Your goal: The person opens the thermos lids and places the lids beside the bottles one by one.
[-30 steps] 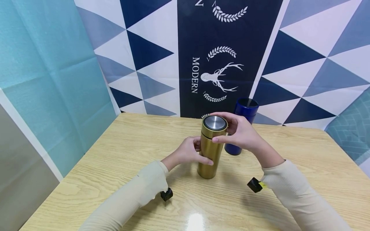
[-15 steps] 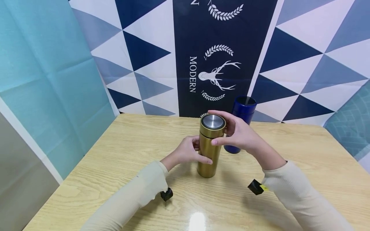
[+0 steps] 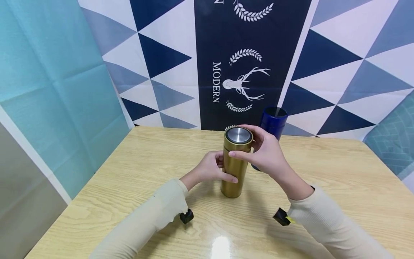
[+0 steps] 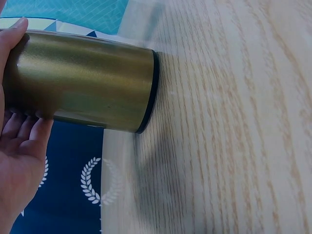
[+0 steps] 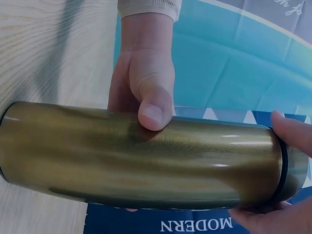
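A gold thermos bottle [image 3: 233, 176] stands upright on the wooden table in the head view. Its lid [image 3: 238, 136] has a silver disc on top with a dark ring around it. My left hand [image 3: 210, 168] grips the middle of the body, thumb across the near side. At the top, my right hand [image 3: 268, 153] holds the lid area from the right, thumb in front and fingers behind, partly hidden. The left wrist view shows the bottle's dark base rim [image 4: 150, 92] at the tabletop. In the right wrist view, a dark seam [image 5: 283, 170] runs between lid and body.
A blue tumbler [image 3: 273, 122] with a dark opening at the top stands behind my right hand, partly covered by it. Patterned cloth [image 3: 174, 61] hangs along the table's back edge, and a teal cloth [image 3: 64, 82] hangs on the left.
My right hand has turned around the lid: its thumb has slid left along the near side, and the wrist has dropped lower. The left hand and the thermos bottle stay in place.
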